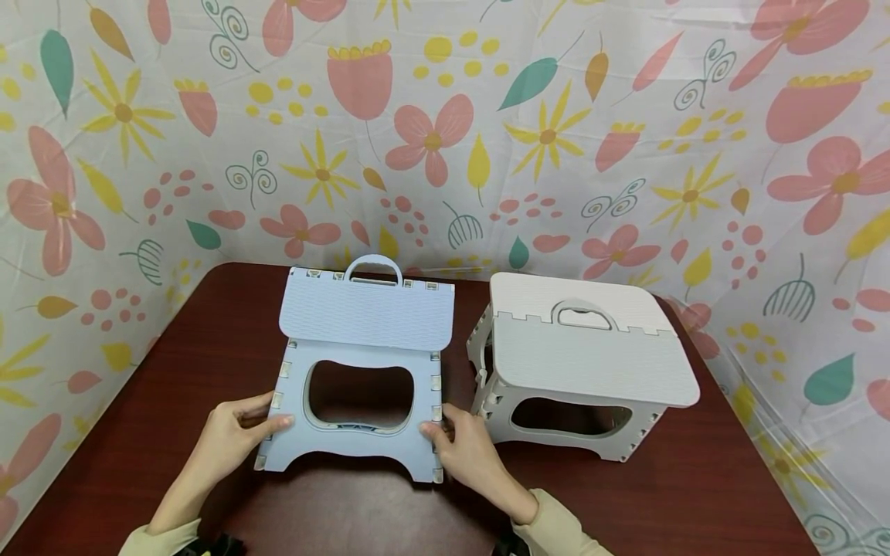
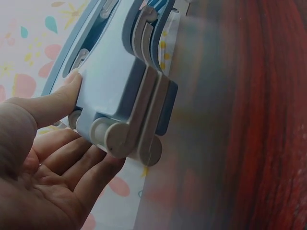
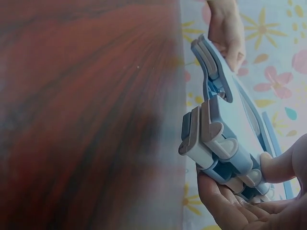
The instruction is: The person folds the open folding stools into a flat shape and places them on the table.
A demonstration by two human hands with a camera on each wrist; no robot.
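Observation:
A light blue folding step stool (image 1: 368, 309), folded nearly flat, is held up on its feet with its handle at the top. My left hand (image 1: 232, 432) grips its left edge, thumb on the front and fingers behind. On the opposite edge my right hand (image 1: 467, 446) holds it the same way. The left wrist view shows the folded legs (image 2: 115, 86) between thumb and fingers. In the right wrist view, the hinged leg ends (image 3: 225, 148) lie between the thumb and fingers. A white folding stool (image 1: 591, 347) stands unfolded just right of my right hand.
The dark red-brown wooden table (image 1: 174, 371) carries both stools. Behind it hangs a floral-patterned curtain (image 1: 431, 193), which also runs along both sides. The white stool stands close to the right of the blue one.

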